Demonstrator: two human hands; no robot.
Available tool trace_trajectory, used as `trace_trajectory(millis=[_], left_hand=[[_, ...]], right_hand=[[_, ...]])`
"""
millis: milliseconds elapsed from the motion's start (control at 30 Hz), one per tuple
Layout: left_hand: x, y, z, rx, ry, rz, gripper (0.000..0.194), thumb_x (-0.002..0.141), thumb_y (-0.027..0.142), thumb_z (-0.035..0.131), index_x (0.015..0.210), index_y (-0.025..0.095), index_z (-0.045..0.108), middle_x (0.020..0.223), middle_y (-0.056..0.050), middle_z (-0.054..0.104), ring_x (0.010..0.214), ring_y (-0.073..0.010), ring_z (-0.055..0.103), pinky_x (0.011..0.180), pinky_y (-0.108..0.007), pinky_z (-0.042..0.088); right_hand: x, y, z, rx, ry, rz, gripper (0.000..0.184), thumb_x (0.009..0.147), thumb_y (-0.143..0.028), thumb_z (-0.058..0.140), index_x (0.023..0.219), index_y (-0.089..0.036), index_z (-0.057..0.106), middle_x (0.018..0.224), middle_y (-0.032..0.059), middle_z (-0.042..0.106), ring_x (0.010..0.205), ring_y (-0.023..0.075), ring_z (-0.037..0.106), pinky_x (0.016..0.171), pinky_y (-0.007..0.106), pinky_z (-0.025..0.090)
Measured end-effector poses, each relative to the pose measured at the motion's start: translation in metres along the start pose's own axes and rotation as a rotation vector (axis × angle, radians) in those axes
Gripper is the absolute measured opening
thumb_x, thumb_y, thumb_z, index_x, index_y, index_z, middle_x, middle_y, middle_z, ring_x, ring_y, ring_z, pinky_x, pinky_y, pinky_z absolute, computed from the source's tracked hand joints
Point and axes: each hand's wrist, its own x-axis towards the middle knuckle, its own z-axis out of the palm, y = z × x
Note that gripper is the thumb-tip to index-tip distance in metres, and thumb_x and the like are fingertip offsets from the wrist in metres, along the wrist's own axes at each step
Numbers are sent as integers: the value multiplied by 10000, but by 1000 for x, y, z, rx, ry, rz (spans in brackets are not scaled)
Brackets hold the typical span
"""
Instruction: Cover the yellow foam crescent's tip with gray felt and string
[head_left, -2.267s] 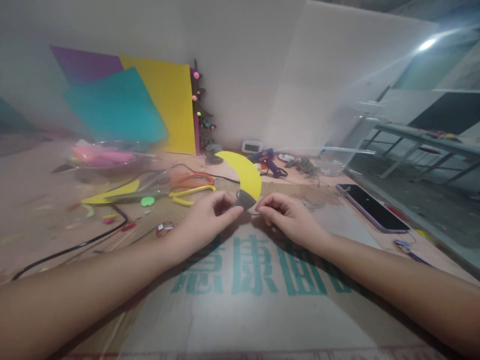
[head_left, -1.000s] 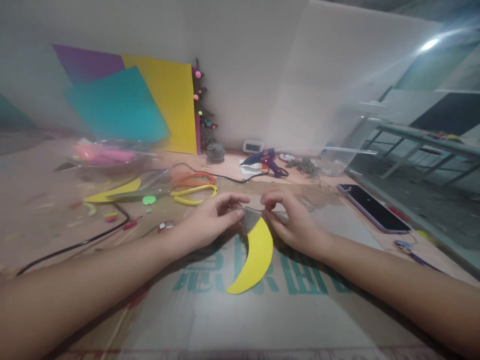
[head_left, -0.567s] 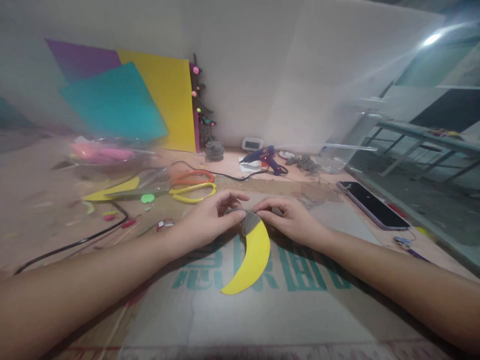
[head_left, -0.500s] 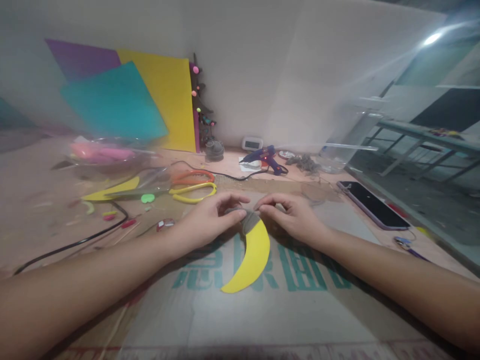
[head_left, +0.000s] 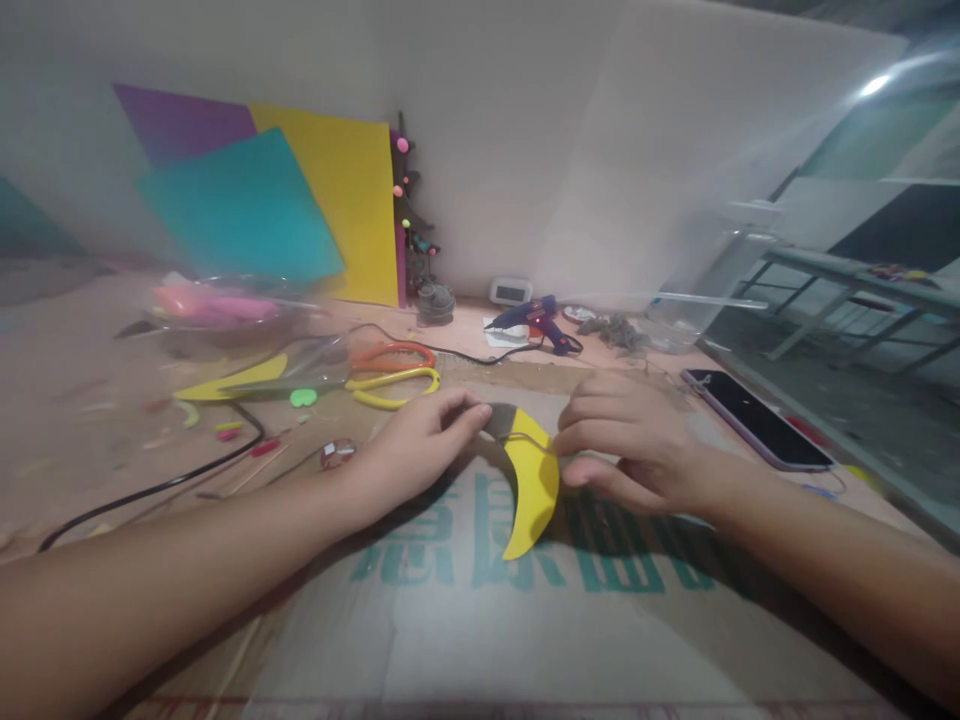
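A yellow crescent cutout [head_left: 536, 490] has its upper end wound in grey-brown yarn [head_left: 501, 420], with the pointed lower end over the cardboard [head_left: 450, 640]. My left hand [head_left: 435, 430] pinches the wound tip between thumb and fingers. A loose strand of the same yarn crosses the yellow face toward my right hand [head_left: 630, 440]. The right fingers are curled at the crescent's right edge, around the strand's end as far as I can see, with the thumb lower down.
Scissors [head_left: 394, 390] with orange and yellow handles lie at left near a black cord. Behind are a glue gun [head_left: 540, 320], a yarn ball [head_left: 435, 303] and a small digital display [head_left: 511, 291]. A phone [head_left: 754, 418] lies at right. Coloured sheets [head_left: 240, 215] lean against the wall.
My right hand has moved right and turned over, drawing a yarn strand across the crescent. The crescent has shifted slightly right and stands steeper; my left hand still grips its tip.
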Motion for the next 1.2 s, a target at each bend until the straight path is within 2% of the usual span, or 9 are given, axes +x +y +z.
trace_trajectory(millis=[100, 300, 400, 567, 633, 800, 900, 1067, 1200], left_hand=[[2, -1, -1, -58, -3, 5, 298, 930, 397, 460, 768, 181, 584, 721, 15, 605, 689, -150, 543, 628, -257, 383], [2, -5, 2, -129, -6, -30, 251, 912, 398, 504, 874, 180, 625, 779, 19, 614, 675, -134, 520, 618, -241, 377], [1, -7, 3, -156, -17, -54, 250, 904, 416, 519, 909, 187, 621, 793, 22, 618, 661, -128, 513, 607, -236, 373], [1, -7, 1, -133, -6, -2, 240, 909, 399, 518, 875, 186, 624, 797, 15, 625, 672, -125, 520, 606, -230, 377], [1, -6, 1, -129, 6, 1, 239, 910, 396, 516, 886, 184, 623, 783, 15, 620, 654, -121, 516, 596, -228, 380], [2, -6, 3, -172, 28, -44, 201, 904, 368, 518, 874, 178, 578, 692, 31, 581, 570, -104, 491, 550, -222, 374], [2, -7, 4, -214, 52, -68, 168, 893, 347, 531, 895, 182, 558, 658, 43, 559, 545, -98, 483, 533, -217, 371], [4, -9, 5, -322, 83, -84, 168, 897, 352, 520, 927, 187, 537, 658, 44, 553, 560, -101, 499, 535, -215, 389], [4, -7, 5, -346, 83, -110, 169, 900, 356, 515, 907, 188, 529, 640, 53, 533, 530, -89, 471, 511, -206, 367]], right_hand=[[3, 5, -13, -53, 24, 103, 276, 949, -340, 482, 787, -228, 675, 728, 59, 685, 690, 187, 596, 659, 338, 412], [2, 34, -31, -93, 23, 615, 313, 927, -407, 493, 817, -205, 704, 783, 44, 719, 723, 189, 630, 614, 297, 437], [0, 42, -30, -21, 62, 746, 288, 896, -411, 525, 863, -194, 713, 871, 55, 730, 777, 197, 643, 635, 293, 468], [4, 23, -12, 361, -87, 655, 542, 881, -411, 564, 1385, -246, 455, 1314, 86, 597, 762, 149, 626, 673, 303, 524], [6, 13, -6, 354, -184, 652, 602, 882, -401, 570, 1437, -256, 389, 1276, 79, 621, 780, 150, 627, 681, 296, 514], [6, 8, -11, 217, -328, 728, 289, 883, -442, 557, 1022, -230, 697, 760, 3, 697, 665, 149, 600, 591, 256, 437], [6, 4, -28, 241, -403, 708, 225, 885, -393, 561, 917, -233, 716, 771, -5, 706, 670, 145, 610, 593, 248, 433], [7, -22, -51, 396, -654, 545, 248, 908, -388, 555, 1057, -284, 724, 942, 4, 742, 796, 157, 668, 657, 237, 470], [1, -22, -54, -64, -473, 534, 243, 911, -393, 529, 902, -261, 732, 852, 29, 735, 742, 177, 652, 621, 265, 437]])
